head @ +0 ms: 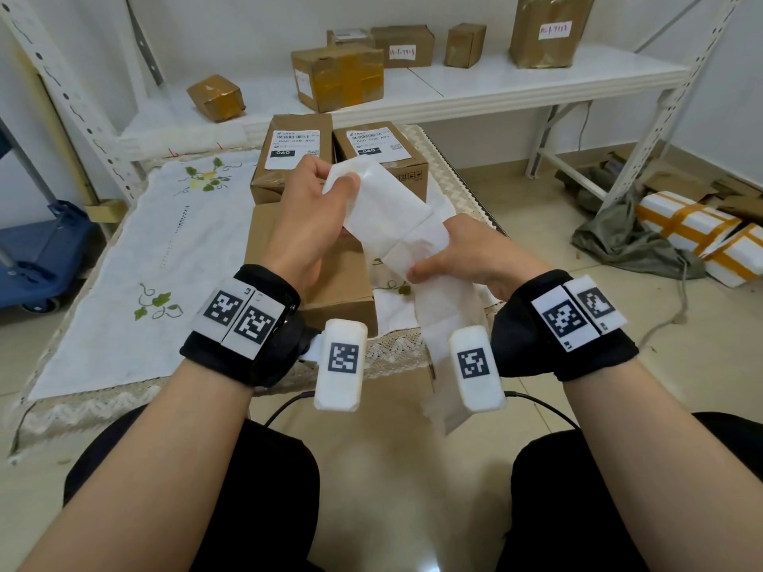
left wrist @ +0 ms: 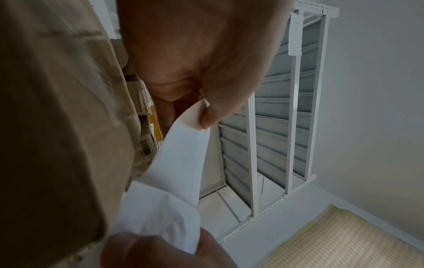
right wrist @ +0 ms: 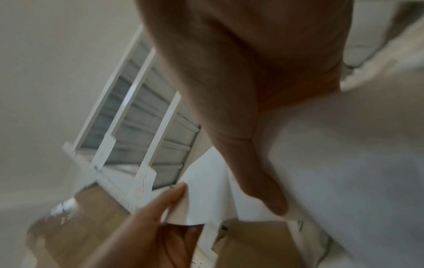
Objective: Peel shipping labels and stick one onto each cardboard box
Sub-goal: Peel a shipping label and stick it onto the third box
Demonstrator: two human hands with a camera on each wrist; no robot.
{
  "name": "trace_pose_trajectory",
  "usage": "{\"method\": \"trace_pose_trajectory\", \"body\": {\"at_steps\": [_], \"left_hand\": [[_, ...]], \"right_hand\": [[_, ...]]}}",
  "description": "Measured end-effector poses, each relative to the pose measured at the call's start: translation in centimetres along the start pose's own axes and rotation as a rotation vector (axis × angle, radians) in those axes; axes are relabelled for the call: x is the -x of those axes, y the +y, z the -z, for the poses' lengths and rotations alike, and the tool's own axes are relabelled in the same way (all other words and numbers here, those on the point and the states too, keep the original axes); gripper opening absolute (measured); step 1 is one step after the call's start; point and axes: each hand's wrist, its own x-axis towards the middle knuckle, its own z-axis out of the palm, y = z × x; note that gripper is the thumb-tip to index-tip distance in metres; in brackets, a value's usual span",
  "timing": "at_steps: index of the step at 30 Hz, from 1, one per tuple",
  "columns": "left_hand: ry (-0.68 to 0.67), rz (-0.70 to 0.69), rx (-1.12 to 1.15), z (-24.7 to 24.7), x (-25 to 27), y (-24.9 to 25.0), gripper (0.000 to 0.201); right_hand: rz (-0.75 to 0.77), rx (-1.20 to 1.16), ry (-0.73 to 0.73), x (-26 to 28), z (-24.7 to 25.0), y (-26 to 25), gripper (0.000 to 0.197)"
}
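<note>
The left hand [head: 307,208] pinched the far corner of a label [head: 384,200] and the right hand [head: 475,258] gripped the backing strip [head: 437,319], both held above the near box [head: 330,278], which had no label yet. To peel well, I think the pull should be slow and flat, so the label would not curl or stick to itself. The two far boxes [head: 289,158] already carried labels.

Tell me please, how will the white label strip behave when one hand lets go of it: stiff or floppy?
Probably floppy: the label strip curves between the left hand and the right hand, and its tail hangs limp below the table edge. It looks thin and light, so it should sag at once. It creases easily, judging by its wrinkles.
</note>
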Motion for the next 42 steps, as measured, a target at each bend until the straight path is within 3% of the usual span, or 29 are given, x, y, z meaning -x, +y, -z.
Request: {"method": "trace_pose_trajectory", "body": {"at_steps": [3,7,13,17,21,24,28,32,33,35,37,38,42], "left_hand": [[-0.016,0.023,0.023,0.3,-0.1,0.1,0.009],[0.002,0.101,0.186,0.9,-0.6,0.2,0.013],[0.068,0.15,0.36,1.4,-0.8,0.3,0.004],[0.094,0.114,0.419,2.5,-1.4,0.3,0.016],[0.178,0.103,0.507,3.7,-2.0,0.5,0.022],[0.232,0.09,0.548,4.2,-2.3,0.5,0.028],[0.195,0.104,0.516,3.9,-2.0,0.5,0.008],[0.173,0.096,0.465,3.5,-1.9,0.6,0.001],[0.171,0.093,0.457,3.5,-1.9,0.5,0.003],[0.17,0.091,0.449,3.5,-2.0,0.5,0.006],[0.163,0.093,0.44,3.4,-1.9,0.5,0.005],[0.156,0.093,0.435,3.3,-1.9,0.5,0.005],[0.12,0.099,0.412,3.0,-1.6,0.5,0.004]], "right_hand": [[0.026,-0.188,0.001,0.2,0.0,0.2,0.027],[0.031,-0.445,0.031,-0.1,0.1,0.1,0.032],[-0.05,-0.559,0.018,-0.4,0.1,-0.1,0.024],[-0.11,-0.658,0.081,-0.6,0.5,-0.1,0.017],[-0.208,-0.758,0.248,-1.8,0.9,1.0,0.034],[-0.275,-0.827,0.35,-2.4,1.2,1.7,0.034],[-0.265,-0.964,0.449,-2.7,1.6,2.3,0.052],[-0.218,-1.018,0.488,-1.7,2.1,1.4,0.005],[-0.207,-1.025,0.483,-1.7,2.2,1.5,0.004],[-0.207,-0.989,0.452,-1.5,2.0,1.3,0.015],[-0.224,-0.929,0.381,-1.6,1.7,1.6,0.052],[-0.224,-0.904,0.367,-1.8,1.7,1.7,0.059],[-0.191,-0.759,0.367,-2.3,1.5,1.7,0.04]]}}
